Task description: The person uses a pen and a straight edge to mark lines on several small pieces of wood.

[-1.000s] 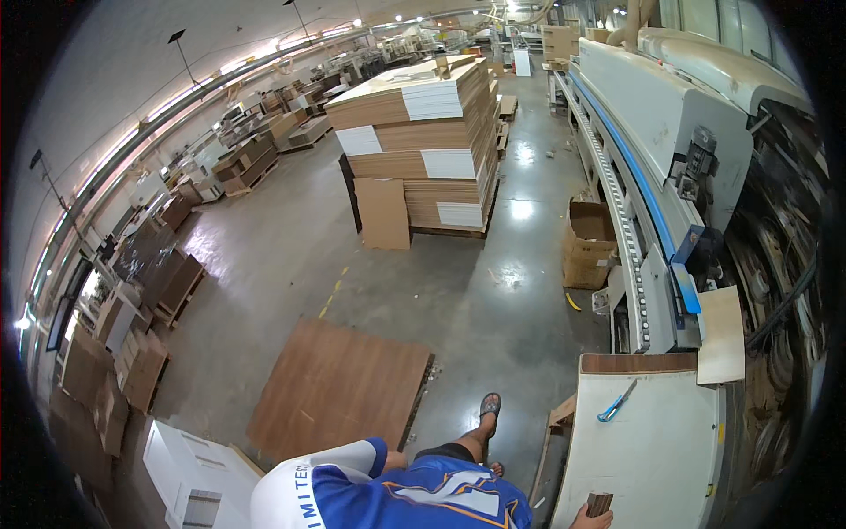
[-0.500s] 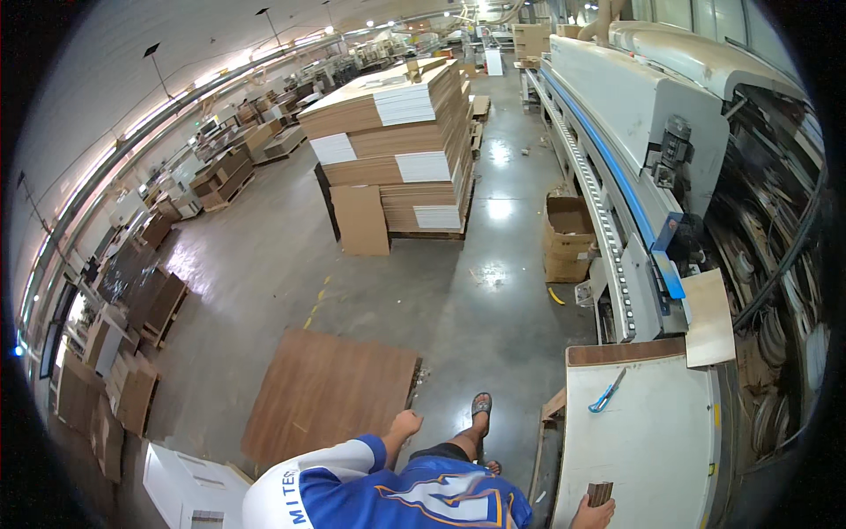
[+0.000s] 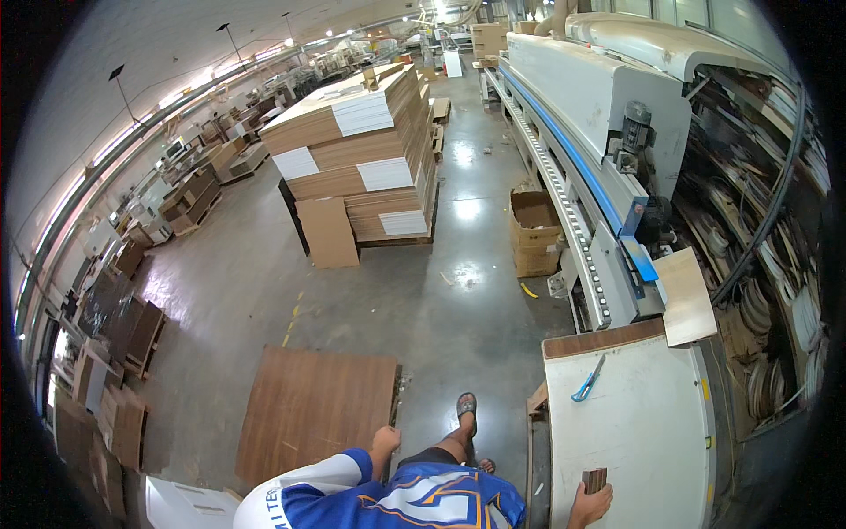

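My right hand [image 3: 592, 505] is closed round a small dark brown wood-grain block [image 3: 595, 480] at the near part of a white-topped table [image 3: 634, 414]. Whether the block touches the tabletop, I cannot tell. Farther up the same table lies a blue utility knife [image 3: 589, 379] with its blade out, apart from the hand. My left hand [image 3: 385, 439] hangs at my side, its fingers curled in a loose fist with nothing showing in it. Beyond that hand, low down, is a large brown wood-grain panel [image 3: 317, 401].
A long edge-banding machine [image 3: 608, 106] with a blue rail runs along the right. Beside it stands an open cardboard box [image 3: 535, 238]. A tall stack of boards [image 3: 352, 167] rises ahead. A thin pale panel [image 3: 687, 295] leans at the table's far right corner.
The view has turned a little to the right, so the surroundings sit farther left. My right hand, still holding the block, has come slightly farther in over the table.
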`<state>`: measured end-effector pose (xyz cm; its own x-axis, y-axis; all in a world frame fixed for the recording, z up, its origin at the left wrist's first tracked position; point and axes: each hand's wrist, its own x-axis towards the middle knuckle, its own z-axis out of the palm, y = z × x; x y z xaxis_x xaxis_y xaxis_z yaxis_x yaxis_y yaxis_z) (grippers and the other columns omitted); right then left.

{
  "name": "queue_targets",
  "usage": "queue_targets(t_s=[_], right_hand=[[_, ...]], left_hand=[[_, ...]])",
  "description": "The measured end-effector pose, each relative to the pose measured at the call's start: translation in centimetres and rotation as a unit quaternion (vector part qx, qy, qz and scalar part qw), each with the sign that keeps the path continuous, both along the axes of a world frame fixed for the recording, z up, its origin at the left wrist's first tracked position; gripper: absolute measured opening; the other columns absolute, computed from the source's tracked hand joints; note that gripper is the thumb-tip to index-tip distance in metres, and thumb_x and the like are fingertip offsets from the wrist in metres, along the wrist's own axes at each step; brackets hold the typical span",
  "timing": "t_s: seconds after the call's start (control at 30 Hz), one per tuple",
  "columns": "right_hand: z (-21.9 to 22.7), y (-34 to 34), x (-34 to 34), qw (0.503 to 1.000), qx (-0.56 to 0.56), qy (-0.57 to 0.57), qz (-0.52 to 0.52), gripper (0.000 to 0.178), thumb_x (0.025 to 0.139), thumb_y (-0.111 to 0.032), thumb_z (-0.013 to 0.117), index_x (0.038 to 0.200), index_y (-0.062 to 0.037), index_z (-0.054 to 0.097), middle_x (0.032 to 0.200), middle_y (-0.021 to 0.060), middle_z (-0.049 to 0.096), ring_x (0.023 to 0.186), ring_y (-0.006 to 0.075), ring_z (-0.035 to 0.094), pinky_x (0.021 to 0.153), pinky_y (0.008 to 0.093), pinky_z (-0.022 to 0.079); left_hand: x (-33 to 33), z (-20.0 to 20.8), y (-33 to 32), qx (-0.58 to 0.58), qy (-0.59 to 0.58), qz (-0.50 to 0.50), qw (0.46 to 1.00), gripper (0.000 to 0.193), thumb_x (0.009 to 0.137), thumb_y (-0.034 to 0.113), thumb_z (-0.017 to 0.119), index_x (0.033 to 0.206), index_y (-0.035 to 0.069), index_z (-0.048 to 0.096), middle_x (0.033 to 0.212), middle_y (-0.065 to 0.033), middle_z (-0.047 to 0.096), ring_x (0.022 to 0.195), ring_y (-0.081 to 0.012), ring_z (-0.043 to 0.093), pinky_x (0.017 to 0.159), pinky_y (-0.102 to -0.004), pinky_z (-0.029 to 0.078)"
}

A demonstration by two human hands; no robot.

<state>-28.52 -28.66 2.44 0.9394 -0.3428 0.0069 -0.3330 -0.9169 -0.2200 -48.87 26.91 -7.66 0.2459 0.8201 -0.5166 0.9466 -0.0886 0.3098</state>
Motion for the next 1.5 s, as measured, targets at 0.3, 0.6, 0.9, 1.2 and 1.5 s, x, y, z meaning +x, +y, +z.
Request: queue_targets(t_s=[0.3, 0.6, 0.9, 1.2, 1.5], right_hand=[[-1.8, -1.0, 0.4, 1.000, 0.006, -0.020, 0.023, 0.071, 0.071, -0.035, 0.090, 0.121, -0.0004, 0.055, 0.119, 0.0178, 0.060, 0.117, 0.0385, 0.056, 0.100, 0.0484, 0.046], [-2.2, -1.1, 0.2, 0.998, -0.008, -0.048, 0.026, 0.068, 0.071, -0.035, 0.090, 0.118, -0.0015, 0.055, 0.115, 0.0168, 0.060, 0.115, 0.0378, 0.056, 0.099, 0.0481, 0.046], [-2.4, -1.4, 0.6, 1.000, 0.007, 0.002, 0.007, 0.076, 0.070, -0.039, 0.090, 0.124, -0.0004, 0.054, 0.125, 0.0186, 0.060, 0.121, 0.0384, 0.055, 0.101, 0.0491, 0.046], [-1.8, -1.4, 0.6, 1.000, 0.016, -0.022, 0.016, 0.072, 0.069, -0.037, 0.091, 0.120, -0.0002, 0.056, 0.118, 0.0181, 0.062, 0.116, 0.0381, 0.057, 0.098, 0.0495, 0.047], [0.1, -0.4, 0.6, 1.000, 0.010, -0.022, 0.007, 0.065, 0.070, -0.035, 0.090, 0.115, -0.0025, 0.056, 0.113, 0.0164, 0.062, 0.113, 0.0370, 0.058, 0.097, 0.0487, 0.047]], left_hand=[[-1.1, 0.7, -1.1, 0.018, -0.007, -0.005, 1.000, 0.039, 0.088, 0.041, 0.063, 0.109, 0.013, 0.078, 0.114, -0.0213, 0.074, 0.112, -0.0412, 0.069, 0.098, -0.0491, 0.054], [-1.3, 1.2, -1.0, 0.004, -0.016, -0.013, 1.000, 0.038, 0.088, 0.039, 0.062, 0.107, 0.009, 0.078, 0.111, -0.0220, 0.074, 0.110, -0.0410, 0.069, 0.098, -0.0480, 0.054], [-0.2, 1.6, -0.9, -0.018, 0.022, 0.001, 1.000, 0.040, 0.089, 0.042, 0.063, 0.116, 0.014, 0.076, 0.119, -0.0182, 0.073, 0.115, -0.0372, 0.069, 0.099, -0.0465, 0.054], [0.1, 0.3, -0.8, -0.007, 0.010, -0.003, 1.000, 0.034, 0.088, 0.039, 0.067, 0.110, 0.016, 0.079, 0.115, -0.0160, 0.075, 0.112, -0.0366, 0.070, 0.098, -0.0461, 0.055], [0.0, 0.5, -1.0, -0.024, -0.027, -0.011, 0.999, 0.035, 0.088, 0.039, 0.067, 0.103, 0.010, 0.079, 0.104, -0.0170, 0.077, 0.106, -0.0361, 0.072, 0.095, -0.0456, 0.056]])
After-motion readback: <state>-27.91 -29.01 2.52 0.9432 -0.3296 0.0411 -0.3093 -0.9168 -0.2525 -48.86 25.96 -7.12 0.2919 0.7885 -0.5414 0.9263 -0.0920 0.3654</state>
